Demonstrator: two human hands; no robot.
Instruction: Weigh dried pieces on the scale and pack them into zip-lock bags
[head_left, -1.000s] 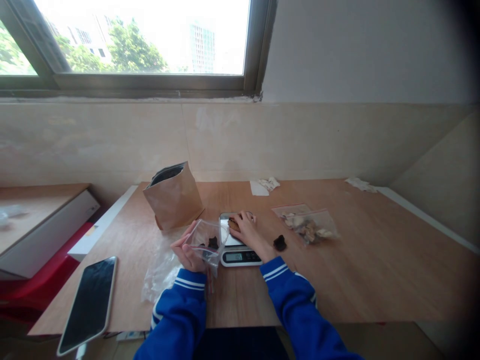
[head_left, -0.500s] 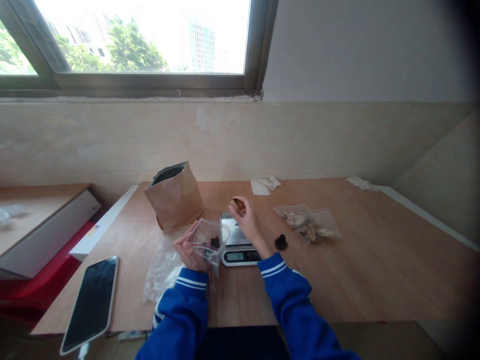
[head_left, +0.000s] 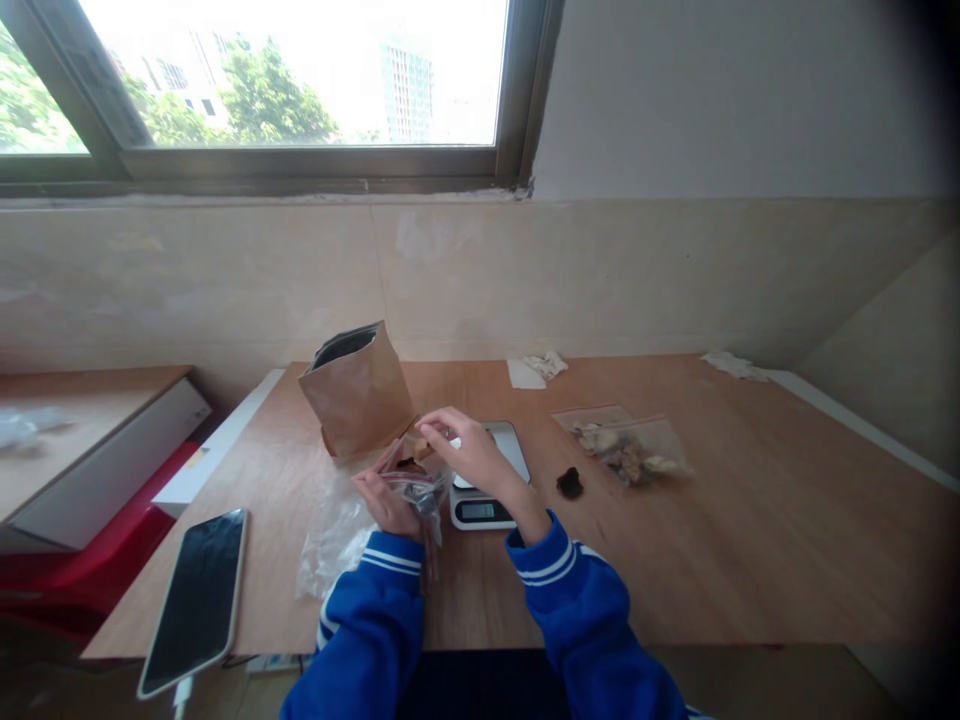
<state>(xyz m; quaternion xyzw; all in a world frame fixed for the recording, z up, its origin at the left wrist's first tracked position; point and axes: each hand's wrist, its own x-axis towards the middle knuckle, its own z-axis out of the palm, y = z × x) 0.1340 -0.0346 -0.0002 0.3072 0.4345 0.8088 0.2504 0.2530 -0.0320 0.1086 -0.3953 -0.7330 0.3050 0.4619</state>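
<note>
My left hand (head_left: pixel 386 500) is closed on a clear zip bag (head_left: pixel 431 495), its mouth spread upward. Dark bits and a brown dried piece (head_left: pixel 424 450) show at the bag's opening. Over that opening, my right hand (head_left: pixel 465 450) bends its fingers together just above the brown piece; whether they grip it or the bag's rim is hidden. Beneath my right wrist sits a white kitchen scale (head_left: pixel 514 445) with a lit display, its plate partly covered by my hand. A dark, crinkled dried piece (head_left: pixel 570 483) lies on the table right of the scale.
A brown paper pouch (head_left: pixel 360 395) stands behind my left hand. Clear crumpled plastic (head_left: pixel 330 545) lies beside my left forearm. To the right is a zip bag of pale dried pieces (head_left: pixel 630 450). A phone (head_left: pixel 199 595) with a cable overhangs the table's front left edge.
My right hand has moved left and down from above the scale to the zip bag's mouth, bringing the brown dried piece. The scale's plate is more exposed on its right side.
</note>
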